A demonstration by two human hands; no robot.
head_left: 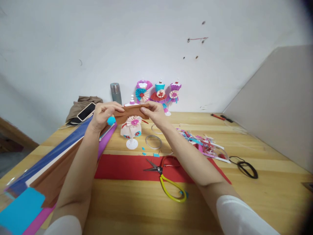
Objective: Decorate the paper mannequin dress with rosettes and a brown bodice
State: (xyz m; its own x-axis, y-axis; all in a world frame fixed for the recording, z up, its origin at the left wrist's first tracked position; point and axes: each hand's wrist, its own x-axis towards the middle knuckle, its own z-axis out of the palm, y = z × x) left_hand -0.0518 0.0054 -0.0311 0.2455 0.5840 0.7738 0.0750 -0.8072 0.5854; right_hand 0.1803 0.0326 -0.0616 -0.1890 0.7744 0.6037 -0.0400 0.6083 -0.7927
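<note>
A brown strip of paper (130,111) is stretched between my two hands, in front of the upper part of a small white dress form (131,132). My left hand (105,114) pinches its left end, and my right hand (154,112) pinches the right end with the thumb in front. Below the strip, the form shows a pale pleated rosette (134,121) with a pink centre and a light skirt with blue and red flowers. Its round white base stands on the wooden table (127,202).
Open scissors (160,169) lie on a red sheet (117,167). Paper scraps (207,145) and a black cord loop (247,169) are at right. Coloured sheets (57,156), a phone (86,111) and a flask (115,93) are at left. Dressed forms (160,93) stand behind.
</note>
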